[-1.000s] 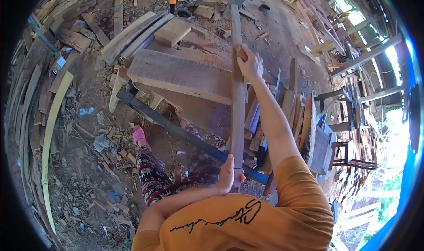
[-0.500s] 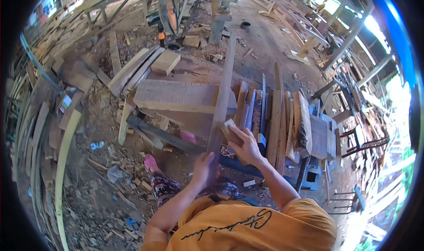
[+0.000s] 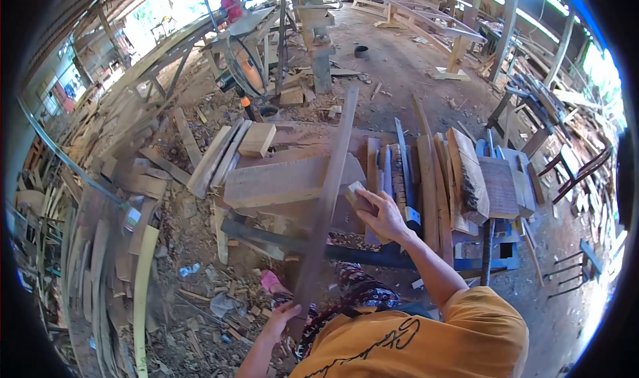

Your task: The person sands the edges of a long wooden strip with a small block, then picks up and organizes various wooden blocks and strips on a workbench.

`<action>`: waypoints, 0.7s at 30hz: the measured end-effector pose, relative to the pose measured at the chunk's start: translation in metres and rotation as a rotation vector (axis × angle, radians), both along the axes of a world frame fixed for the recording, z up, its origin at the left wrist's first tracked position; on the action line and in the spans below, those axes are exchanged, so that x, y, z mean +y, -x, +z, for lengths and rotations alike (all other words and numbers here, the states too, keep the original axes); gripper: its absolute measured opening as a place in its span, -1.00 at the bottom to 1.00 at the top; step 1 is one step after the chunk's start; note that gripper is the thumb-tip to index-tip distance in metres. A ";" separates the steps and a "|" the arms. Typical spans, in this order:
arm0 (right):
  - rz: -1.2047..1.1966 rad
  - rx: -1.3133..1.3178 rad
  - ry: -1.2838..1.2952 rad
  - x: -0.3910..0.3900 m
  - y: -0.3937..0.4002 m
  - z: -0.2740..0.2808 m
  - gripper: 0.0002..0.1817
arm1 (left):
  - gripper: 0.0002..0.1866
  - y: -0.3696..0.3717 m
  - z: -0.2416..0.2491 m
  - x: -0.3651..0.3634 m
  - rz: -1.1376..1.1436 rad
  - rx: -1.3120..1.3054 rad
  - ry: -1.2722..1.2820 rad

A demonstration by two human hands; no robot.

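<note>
A long, narrow wooden strip (image 3: 331, 185) slants from near my body up across a thick timber block (image 3: 279, 184). Close to my waist, my left hand (image 3: 282, 319) is closed around the strip's lower end. My right hand (image 3: 386, 218) grips a small, pale-ended wooden block (image 3: 358, 196), held just right of the strip. Beneath the strip, the thick timber lies across the bench. A handsaw (image 3: 404, 158) stands among upright boards to the right of my right hand.
Boards (image 3: 436, 185) are packed along the bench's right side. Offcuts and wood scraps (image 3: 206, 311) litter the floor at left. A bent pale slat (image 3: 143, 298) lies there too. Behind the bench stands an orange-and-black wheel-like tool (image 3: 249, 72). A person (image 3: 229, 4) is far off at back left.
My left hand has moved down and left toward my body, with the strip's lower end. The right hand still holds its block beside the strip. The view has tilted up, revealing the distant person.
</note>
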State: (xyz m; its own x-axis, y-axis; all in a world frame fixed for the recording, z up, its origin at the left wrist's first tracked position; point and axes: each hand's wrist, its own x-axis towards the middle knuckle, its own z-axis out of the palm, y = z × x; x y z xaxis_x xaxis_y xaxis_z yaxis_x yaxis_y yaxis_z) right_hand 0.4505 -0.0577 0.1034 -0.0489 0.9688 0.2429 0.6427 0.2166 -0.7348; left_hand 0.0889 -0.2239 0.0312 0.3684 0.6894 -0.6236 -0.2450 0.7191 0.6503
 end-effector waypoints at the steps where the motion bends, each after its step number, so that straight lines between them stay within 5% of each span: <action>1: -0.005 0.000 -0.030 0.008 0.004 -0.002 -0.38 | -0.67 0.005 0.001 0.000 -0.030 0.027 0.031; 9: -0.095 -0.066 -0.210 0.065 0.034 -0.018 -0.40 | -0.53 -0.050 -0.008 0.072 -0.103 0.234 -0.158; 15: -0.206 -0.081 -0.236 0.088 0.032 -0.029 -0.40 | -0.20 -0.091 -0.009 0.108 -0.128 0.831 -0.609; 21: -0.292 -0.199 -0.137 0.119 0.027 -0.044 -0.34 | -0.24 -0.097 0.001 0.107 -0.116 0.909 -0.753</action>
